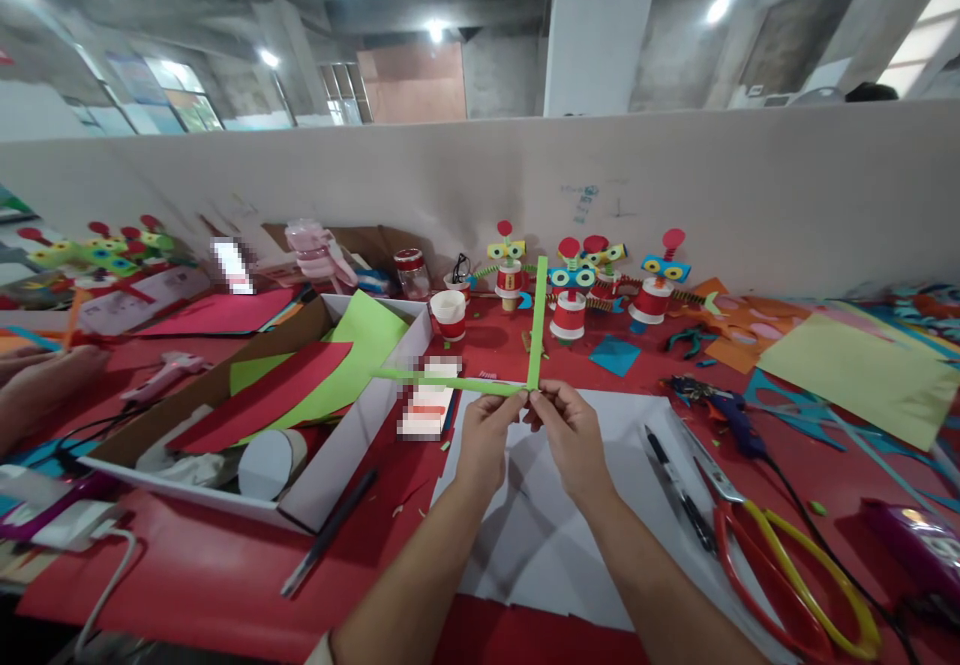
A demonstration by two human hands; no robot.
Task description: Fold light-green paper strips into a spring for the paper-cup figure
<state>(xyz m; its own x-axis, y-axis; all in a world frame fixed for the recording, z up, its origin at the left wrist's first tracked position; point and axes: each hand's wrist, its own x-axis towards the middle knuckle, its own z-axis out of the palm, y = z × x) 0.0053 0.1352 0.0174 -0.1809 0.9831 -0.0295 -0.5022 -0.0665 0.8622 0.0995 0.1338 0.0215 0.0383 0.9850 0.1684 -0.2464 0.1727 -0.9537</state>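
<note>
Two green paper strips [538, 325] meet at a corner in front of me, held above the white paper sheets [525, 525]. One strip points away and upward, the other runs out to the left. My left hand [491, 430] pinches them at the corner from the left side. Pressed in from the right, my right hand [562, 430] grips the same corner with thumb and finger. The fingertips partly hide where the strips join. Just right of the sheets' middle lies a black pen [680, 490], beside scissors [780, 565] with red and yellow handles.
At left stands a white box [330, 465] with coloured paper and a tape roll. Paper-cup robot figures [568, 290] line the partition. A blue glue gun [727, 415] with its cord lies right. Another person's hand [45, 385] is at far left; a dark pen [330, 530] lies nearby.
</note>
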